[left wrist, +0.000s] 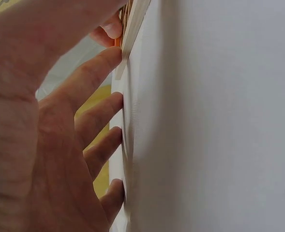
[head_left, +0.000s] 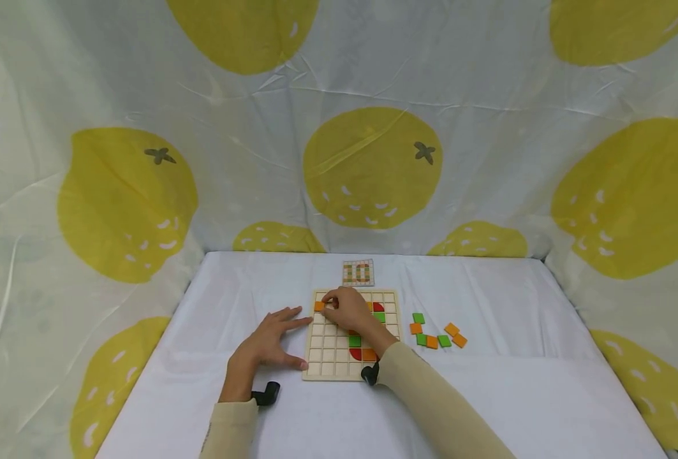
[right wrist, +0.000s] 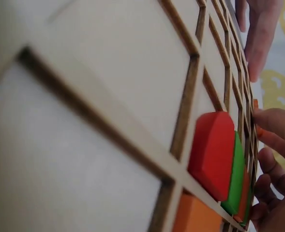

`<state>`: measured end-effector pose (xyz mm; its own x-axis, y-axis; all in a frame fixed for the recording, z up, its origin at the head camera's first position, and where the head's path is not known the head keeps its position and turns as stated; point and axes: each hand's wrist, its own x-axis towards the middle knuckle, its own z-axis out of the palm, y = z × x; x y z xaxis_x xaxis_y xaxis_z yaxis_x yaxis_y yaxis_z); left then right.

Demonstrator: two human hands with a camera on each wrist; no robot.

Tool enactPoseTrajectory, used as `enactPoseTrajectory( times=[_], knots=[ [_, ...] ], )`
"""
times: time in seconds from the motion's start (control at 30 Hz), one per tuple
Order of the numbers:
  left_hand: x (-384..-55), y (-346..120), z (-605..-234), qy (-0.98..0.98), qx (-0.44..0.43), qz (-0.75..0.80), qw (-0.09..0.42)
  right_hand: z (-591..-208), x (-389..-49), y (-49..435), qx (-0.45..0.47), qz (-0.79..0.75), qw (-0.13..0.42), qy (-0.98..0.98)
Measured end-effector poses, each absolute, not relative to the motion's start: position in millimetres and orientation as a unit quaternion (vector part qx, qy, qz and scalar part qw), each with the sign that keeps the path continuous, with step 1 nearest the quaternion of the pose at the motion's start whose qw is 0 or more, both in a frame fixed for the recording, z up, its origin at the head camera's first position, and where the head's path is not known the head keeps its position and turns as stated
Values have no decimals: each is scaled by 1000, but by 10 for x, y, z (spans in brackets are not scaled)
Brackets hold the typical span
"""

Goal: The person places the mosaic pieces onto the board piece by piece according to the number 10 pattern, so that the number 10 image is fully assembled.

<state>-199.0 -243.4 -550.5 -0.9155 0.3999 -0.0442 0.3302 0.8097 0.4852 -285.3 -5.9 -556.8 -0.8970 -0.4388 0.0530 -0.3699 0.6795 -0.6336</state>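
Note:
A square wooden grid board (head_left: 326,354) lies on the white cloth. My right hand (head_left: 351,311) reaches over its upper part, finger and thumb pinching an orange tile (right wrist: 260,131) low at the grid. Just left of these fingertips, another orange tile (head_left: 319,306) sits in a cell near the upper left corner. Spread along the board's left side is my left hand (head_left: 271,338), its thumb and index fingertip at the edge. A red rounded piece (right wrist: 212,154) and a green tile (right wrist: 235,174) sit in cells below the right wrist. The right hand and forearm hide part of the grid.
A small pattern card (head_left: 358,273) lies just behind the board. To the right, several loose green tiles (head_left: 418,317) and orange tiles (head_left: 451,329) are scattered on the cloth. A lemon-print curtain (head_left: 373,167) hangs at the back and sides.

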Motion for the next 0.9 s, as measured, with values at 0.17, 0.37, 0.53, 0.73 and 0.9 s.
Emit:
enactPoseTrajectory(
  times=[0.17, 0.37, 0.53, 0.73, 0.9],
  knots=[
    [-1997, -2415, -5501, 949, 190, 242, 73, -5547, -2856, -48, -206, -331, 60, 919],
    [-2006, -2408, -5494, 949, 190, 241, 73, -5537, -2872, -24, -209, -347, 59, 912],
    [-1996, -2405, -5484, 948, 189, 245, 73, -5600, -2883, 21, -212, -369, 49, 904],
    [-1990, -2419, -5517, 950, 188, 238, 72, -5622, -2860, 192, -215, -404, 38, 888],
    [-1985, -2426, -5520, 950, 188, 238, 73, -5569, -2833, 455, -218, -403, 27, 888]
  ],
)
